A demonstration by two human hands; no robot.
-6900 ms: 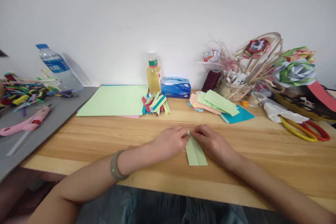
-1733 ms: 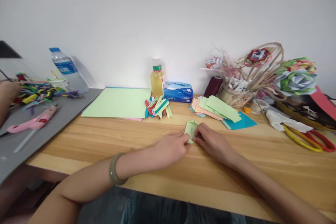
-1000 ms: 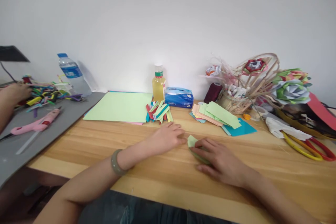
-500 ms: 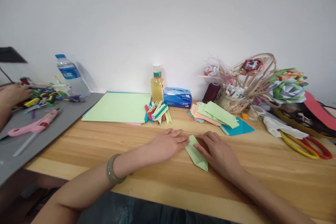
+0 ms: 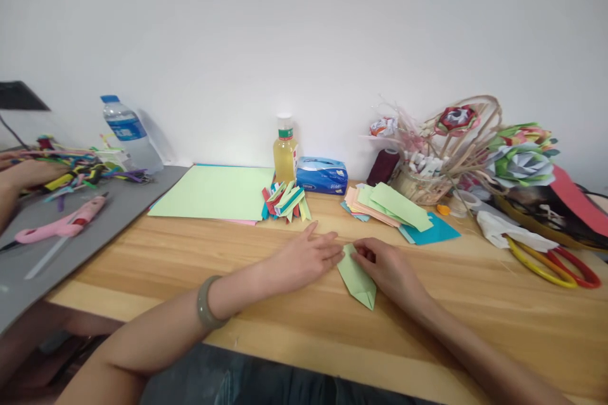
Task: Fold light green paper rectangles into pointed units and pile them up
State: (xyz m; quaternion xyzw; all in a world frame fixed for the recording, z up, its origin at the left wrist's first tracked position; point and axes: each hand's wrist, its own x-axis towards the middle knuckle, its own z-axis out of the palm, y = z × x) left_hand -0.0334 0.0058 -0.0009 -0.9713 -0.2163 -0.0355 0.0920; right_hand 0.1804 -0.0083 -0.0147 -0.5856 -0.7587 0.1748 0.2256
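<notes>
A light green folded paper (image 5: 357,280) lies on the wooden table, its corners turned in at the near end. My left hand (image 5: 308,256) rests flat with fingers spread, the fingertips touching the paper's left edge near its far end. On the other side, my right hand (image 5: 387,266) has its fingers curled and pinches the far right edge of the paper. Beyond my hands, green and peach paper pieces (image 5: 396,204) lie over a blue sheet (image 5: 439,231).
Large green sheets (image 5: 213,193), paper strips (image 5: 285,201), a juice bottle (image 5: 285,155) and a tissue pack (image 5: 322,176) stand behind. Scissors (image 5: 546,262) and paper flowers (image 5: 520,164) lie right. At left are a pink glue gun (image 5: 64,224), a water bottle (image 5: 126,130) and another person's hand (image 5: 35,172).
My right fingers have curled from spread to a pinch at the paper's far edge. My left hand's fingers have lifted and spread slightly. The other person's hand has shifted.
</notes>
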